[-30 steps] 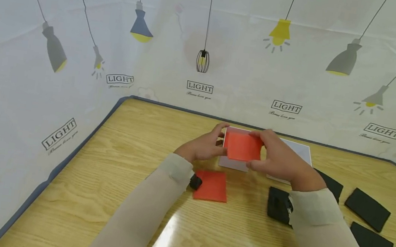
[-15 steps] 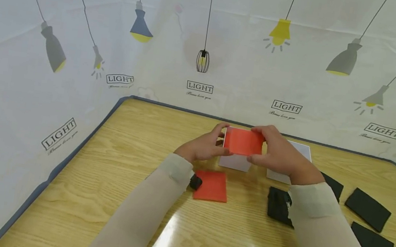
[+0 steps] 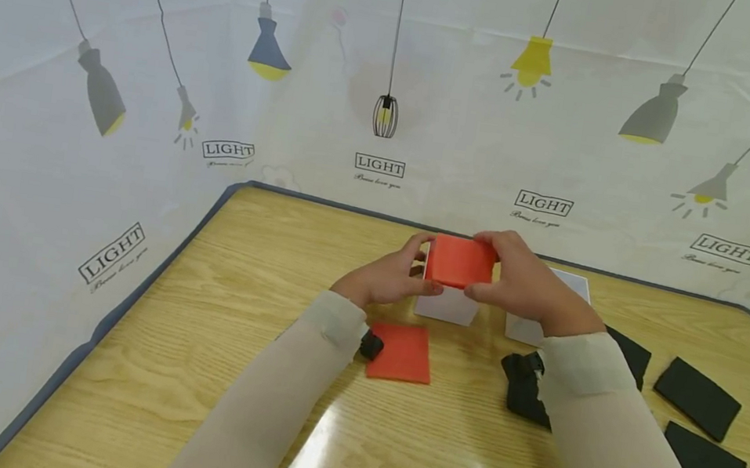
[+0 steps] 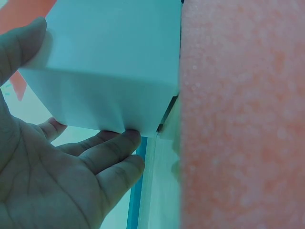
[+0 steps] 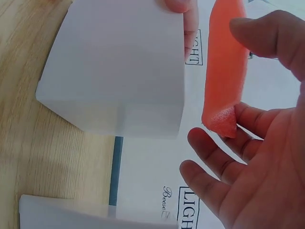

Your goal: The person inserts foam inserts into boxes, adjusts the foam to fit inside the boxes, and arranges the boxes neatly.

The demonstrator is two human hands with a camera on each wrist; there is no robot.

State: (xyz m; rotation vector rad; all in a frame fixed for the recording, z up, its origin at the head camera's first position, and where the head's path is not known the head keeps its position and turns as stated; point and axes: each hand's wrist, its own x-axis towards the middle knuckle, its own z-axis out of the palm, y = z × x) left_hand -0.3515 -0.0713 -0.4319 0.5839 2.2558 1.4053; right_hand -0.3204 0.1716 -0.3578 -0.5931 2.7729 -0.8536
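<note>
Red piece [image 3: 462, 262]: between the right thumb and fingers, over the upper end of the box; the right wrist view shows a gap between the two.
Its lie: from the head its longer side runs crosswise, from the left fingers toward the right ones; seen nearly edge-on from the right wrist, it bows a little, one corner bent near the fingertips.
Its look: plain bright red-orange, matte, slightly fuzzy, thick as felt or foam.
Right hand [image 3: 520, 289]: pinching the red piece by its right end, the lower fingers free of it.
Left hand [image 3: 387, 273]: holding the box, thumb on one face, fingertips against another.
Box [image 3: 447, 305]: white, smooth, plain-faced, right of the left fingers and beneath the red piece.
Second box [image 3: 569, 285]: white, right of the right fingers, partly behind that hand.
Red sheet [image 3: 402, 353]: flat, nearer the wearer than the left fingers, beside the left cuff.
Black pieces [image 3: 697, 397]: flat, scattered right of the right fingers, one partly hidden by the right cuff.
Table [image 3: 219, 285]: wood-grained, under all these.
Backdrop [image 3: 448, 165]: white, beyond both hands' fingers, printed with hanging lamps; "LIGHT" repeats in boxes, small script below ending "love you".
</note>
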